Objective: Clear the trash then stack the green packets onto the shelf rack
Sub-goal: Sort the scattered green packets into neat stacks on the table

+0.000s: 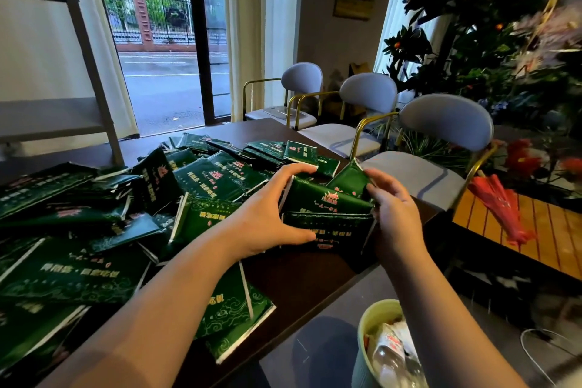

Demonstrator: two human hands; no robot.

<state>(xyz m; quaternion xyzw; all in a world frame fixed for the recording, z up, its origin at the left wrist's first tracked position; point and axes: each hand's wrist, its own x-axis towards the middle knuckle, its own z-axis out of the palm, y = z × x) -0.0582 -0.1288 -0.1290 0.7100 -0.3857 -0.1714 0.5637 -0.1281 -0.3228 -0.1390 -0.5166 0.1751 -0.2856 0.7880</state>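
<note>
Here, left hand (264,214) and right hand (393,214) tight around green packets (327,201) near table edge (333,287).

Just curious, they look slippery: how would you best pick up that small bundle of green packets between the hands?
By its two short ends, one hand from each side, as the left hand and right hand grip the bundle. The packets lie stacked, the top one tilted, so end pressure likely keeps them together.

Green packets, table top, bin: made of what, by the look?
The green packets look like glossy plastic film: sheen, creases. The table top seems dark matt wood or laminate; grain unclear. The bin looks like smooth pale-green plastic, probably.
</note>
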